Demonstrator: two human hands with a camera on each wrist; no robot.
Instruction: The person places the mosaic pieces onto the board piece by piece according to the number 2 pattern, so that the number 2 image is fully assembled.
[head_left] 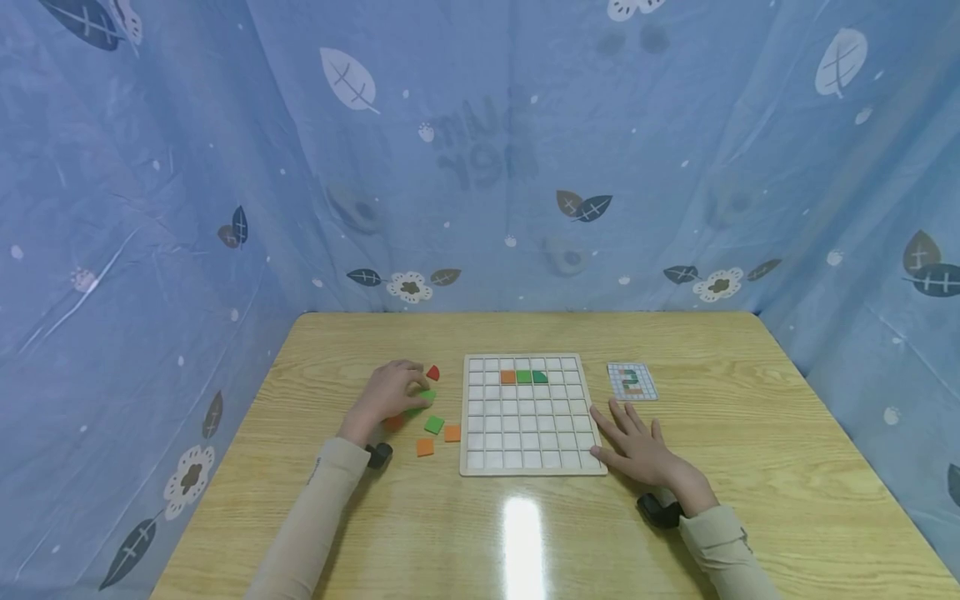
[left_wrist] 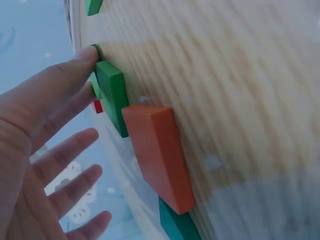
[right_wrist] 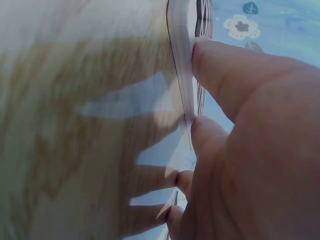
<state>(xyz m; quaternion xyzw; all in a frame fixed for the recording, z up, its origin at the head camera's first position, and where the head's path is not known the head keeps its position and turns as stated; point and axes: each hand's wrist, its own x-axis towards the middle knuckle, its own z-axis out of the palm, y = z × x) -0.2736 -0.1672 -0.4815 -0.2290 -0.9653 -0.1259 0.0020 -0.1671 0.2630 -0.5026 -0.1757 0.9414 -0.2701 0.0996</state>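
Note:
On the left of the table, my left hand [head_left: 390,390] pinches a light green tile [head_left: 427,395] between thumb and forefinger, its other fingers loosely extended. Just under this hand lie a green block [left_wrist: 112,95], an orange block [left_wrist: 157,155] and a teal block [left_wrist: 177,225]. My right hand [head_left: 637,448] has its fingers spread, with thumb and forefinger tips at the right edge of a white grid board [head_left: 529,422]. Near the board's top, an orange square [head_left: 508,377], a green square [head_left: 524,377] and a dark green rounded piece [head_left: 540,377] sit in one row.
A small pattern card [head_left: 632,382] lies right of the board. Between left hand and board are a red wedge [head_left: 432,372], a green square tile [head_left: 434,425] and orange tiles [head_left: 425,447]. A blue patterned curtain [head_left: 480,167] surrounds the wooden table [head_left: 420,533].

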